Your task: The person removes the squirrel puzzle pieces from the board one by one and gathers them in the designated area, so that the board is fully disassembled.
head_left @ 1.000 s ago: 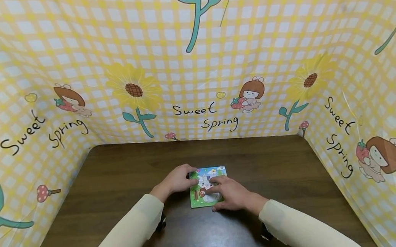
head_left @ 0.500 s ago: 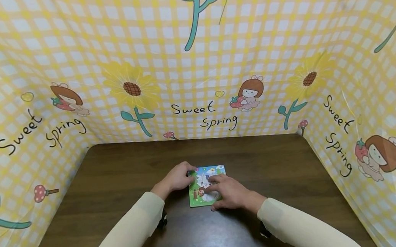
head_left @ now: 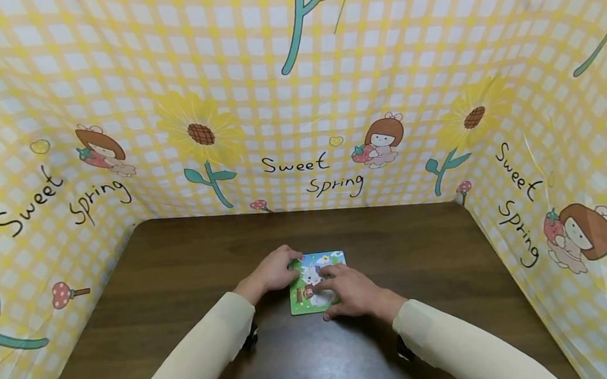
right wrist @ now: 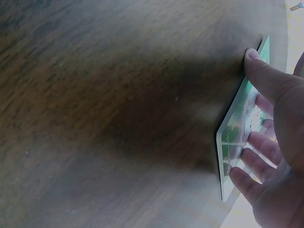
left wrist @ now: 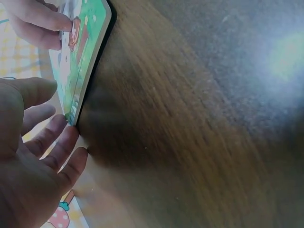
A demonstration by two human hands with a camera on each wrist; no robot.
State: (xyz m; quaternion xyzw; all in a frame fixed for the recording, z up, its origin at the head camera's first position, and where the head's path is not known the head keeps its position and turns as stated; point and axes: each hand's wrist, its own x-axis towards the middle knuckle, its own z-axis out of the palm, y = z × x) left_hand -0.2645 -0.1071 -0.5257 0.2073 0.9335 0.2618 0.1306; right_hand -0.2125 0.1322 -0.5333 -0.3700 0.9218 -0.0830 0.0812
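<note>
A square picture board (head_left: 312,275) with a cartoon white rabbit on green and blue lies flat on the table. At its upper left edge, my left hand (head_left: 274,269) touches the side with loosely bent fingers; the left wrist view shows its fingertips at a corner of the board (left wrist: 90,40). My right hand (head_left: 356,292) covers the right part, fingers spread over the printed face. In the right wrist view the right thumb (right wrist: 261,66) rests at the near edge and the other fingertips lie on or just over the picture. Part of the board's right side is hidden.
The dark brown wooden table (head_left: 191,250) extends around the board. Yellow checked cloth (head_left: 298,107) with flowers, cartoon girls and "Sweet Spring" lettering walls it in at the back and both sides. Light glares off the tabletop near the front.
Both hands keep nearly the same place on the board. The whole head view has shifted slightly.
</note>
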